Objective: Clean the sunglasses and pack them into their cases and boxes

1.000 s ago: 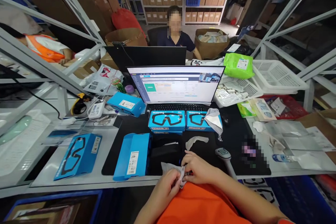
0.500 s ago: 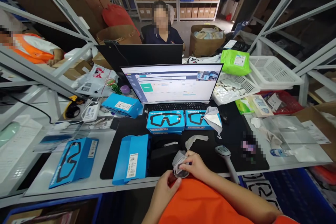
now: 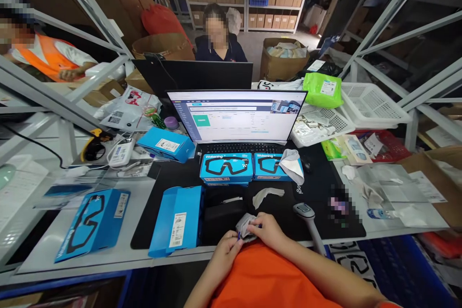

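Close to my body, a crumpled grey-white cloth pouch [image 3: 244, 224] is held between both hands. My left hand [image 3: 226, 249] pinches its lower left edge, where a small dark blue bit shows. On the right side, the fingers of my right hand [image 3: 269, 230] are closed on the pouch. What lies inside it is mostly hidden. Just left of the hands is a black case [image 3: 224, 221], beside an opened blue box [image 3: 177, 221] with a white label. A strip of pale wrapping [image 3: 267, 197] lies on the black mat beyond my hands.
Two blue glasses boxes [image 3: 226, 167] stand before the laptop [image 3: 236, 118], a grey cloth [image 3: 291, 165] draped over the right one. More blue boxes [image 3: 94, 224] sit left. A barcode scanner [image 3: 309, 224] lies right, near white baskets [image 3: 371, 103]. Two people are across the desk and at left.
My left hand has closed in at the pouch's lower edge, and a dark blue bit now shows there. The pouch is more bunched. The person at left has leaned further into view.
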The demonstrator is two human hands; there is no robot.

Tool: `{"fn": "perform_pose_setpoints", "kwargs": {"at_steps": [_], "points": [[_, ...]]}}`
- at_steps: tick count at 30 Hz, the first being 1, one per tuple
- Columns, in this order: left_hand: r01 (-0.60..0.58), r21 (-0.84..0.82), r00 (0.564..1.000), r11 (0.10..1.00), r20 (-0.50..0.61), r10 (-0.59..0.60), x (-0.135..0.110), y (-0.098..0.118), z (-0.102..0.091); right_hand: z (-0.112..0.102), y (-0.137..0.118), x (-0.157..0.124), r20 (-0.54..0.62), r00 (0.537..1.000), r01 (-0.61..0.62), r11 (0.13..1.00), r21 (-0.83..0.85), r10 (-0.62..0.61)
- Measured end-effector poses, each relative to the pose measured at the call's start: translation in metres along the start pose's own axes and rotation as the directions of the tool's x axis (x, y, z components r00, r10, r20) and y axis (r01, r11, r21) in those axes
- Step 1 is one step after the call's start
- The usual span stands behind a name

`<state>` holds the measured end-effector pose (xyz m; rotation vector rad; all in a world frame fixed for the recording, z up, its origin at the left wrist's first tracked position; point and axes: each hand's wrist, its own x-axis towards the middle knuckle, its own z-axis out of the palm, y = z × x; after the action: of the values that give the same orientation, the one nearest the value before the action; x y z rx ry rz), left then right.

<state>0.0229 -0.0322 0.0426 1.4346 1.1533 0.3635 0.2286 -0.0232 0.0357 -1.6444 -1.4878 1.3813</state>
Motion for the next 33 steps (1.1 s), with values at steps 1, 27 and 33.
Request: {"fn": "perform_pose_setpoints", "kwargs": {"at_steps": [1, 27, 33], "points": [[0.0, -0.006, 1.0, 1.0, 0.011, 0.0, -0.002, 0.0, -0.003, -0.002, 0.0, 0.0, 0.01, 1.0, -0.006, 1.0, -0.009, 0.007], [-0.151, 0.008, 0.955, 0.988, 0.259, 0.144, 0.059, -0.056, 0.013, -0.09, 0.087, -0.022, -0.13, 0.967, -0.23, 0.971, -0.066, 0.221], [-0.168, 0.002, 0.966, 0.986, 0.202, 0.164, 0.055, -0.043, 0.021, -0.063, 0.059, 0.006, 0.144, 0.97, -0.178, 0.975, -0.136, 0.197]]}}
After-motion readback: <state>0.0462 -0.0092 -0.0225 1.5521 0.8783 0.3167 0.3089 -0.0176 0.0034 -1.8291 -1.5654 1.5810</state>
